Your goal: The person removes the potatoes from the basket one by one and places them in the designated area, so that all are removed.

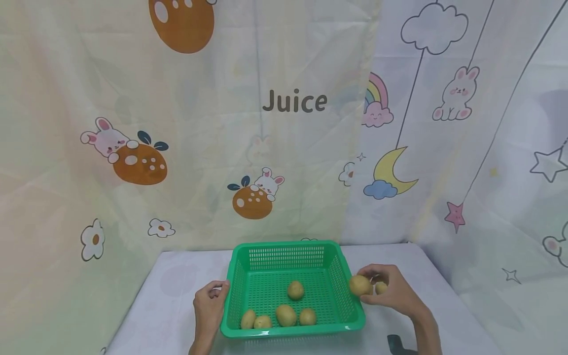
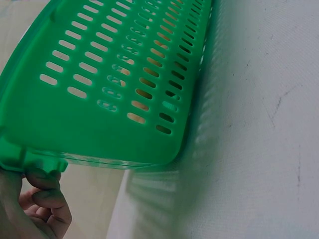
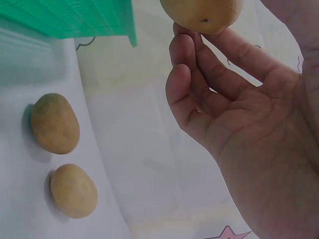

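The right hand (image 1: 392, 292) pinches a potato (image 1: 360, 285) in its fingertips, just off the basket's (image 1: 284, 249) right rim and above the table (image 1: 177, 276). Two more potatoes (image 3: 55, 123) lie on the cloth below that hand, close together, with bare table beyond them. The left hand (image 1: 209, 305) curls its fingers (image 2: 42, 194) around the basket's left rim corner. Five potatoes sit inside, toward the near wall, leaving the far half free.

light: bright, even, diffuse | shadows: soft | glare: none | head-view edges slightly bowed
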Demonstrator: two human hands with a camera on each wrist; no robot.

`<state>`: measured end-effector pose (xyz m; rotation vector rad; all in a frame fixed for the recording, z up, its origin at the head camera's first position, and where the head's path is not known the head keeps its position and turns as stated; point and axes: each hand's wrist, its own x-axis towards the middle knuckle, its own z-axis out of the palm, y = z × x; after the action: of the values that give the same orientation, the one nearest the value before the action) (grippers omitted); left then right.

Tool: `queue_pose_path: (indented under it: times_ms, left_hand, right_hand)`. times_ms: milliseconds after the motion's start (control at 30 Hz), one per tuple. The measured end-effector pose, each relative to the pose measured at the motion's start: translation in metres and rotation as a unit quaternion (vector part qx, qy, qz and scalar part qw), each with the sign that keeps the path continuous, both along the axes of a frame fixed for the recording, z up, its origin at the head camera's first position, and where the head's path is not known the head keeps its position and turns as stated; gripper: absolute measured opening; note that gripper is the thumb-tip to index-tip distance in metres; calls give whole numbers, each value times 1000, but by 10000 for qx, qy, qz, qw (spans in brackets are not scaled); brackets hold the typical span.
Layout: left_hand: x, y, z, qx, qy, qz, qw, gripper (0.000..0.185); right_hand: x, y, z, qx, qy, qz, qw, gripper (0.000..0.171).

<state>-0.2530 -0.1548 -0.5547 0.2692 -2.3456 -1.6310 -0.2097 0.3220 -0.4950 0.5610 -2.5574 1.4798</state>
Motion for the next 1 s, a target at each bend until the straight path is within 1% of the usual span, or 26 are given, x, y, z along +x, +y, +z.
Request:
queue_pose_path:
  times_ms: [200, 800, 1000]
  left_hand:
    - [0, -1, -1, 4, 0, -5, 10000, 28]
    - [-2, -1, -3, 11, 66, -43, 10000, 28]
    - [-2, 0, -3, 2, 0, -23, 10000, 28]
  right_hand:
    - [3, 5, -3, 34, -166, -154, 9997, 40]
    - [6, 20, -10, 261, -127, -294, 9991, 38]
    - [8, 25, -18, 225, -10, -240, 9995, 38]
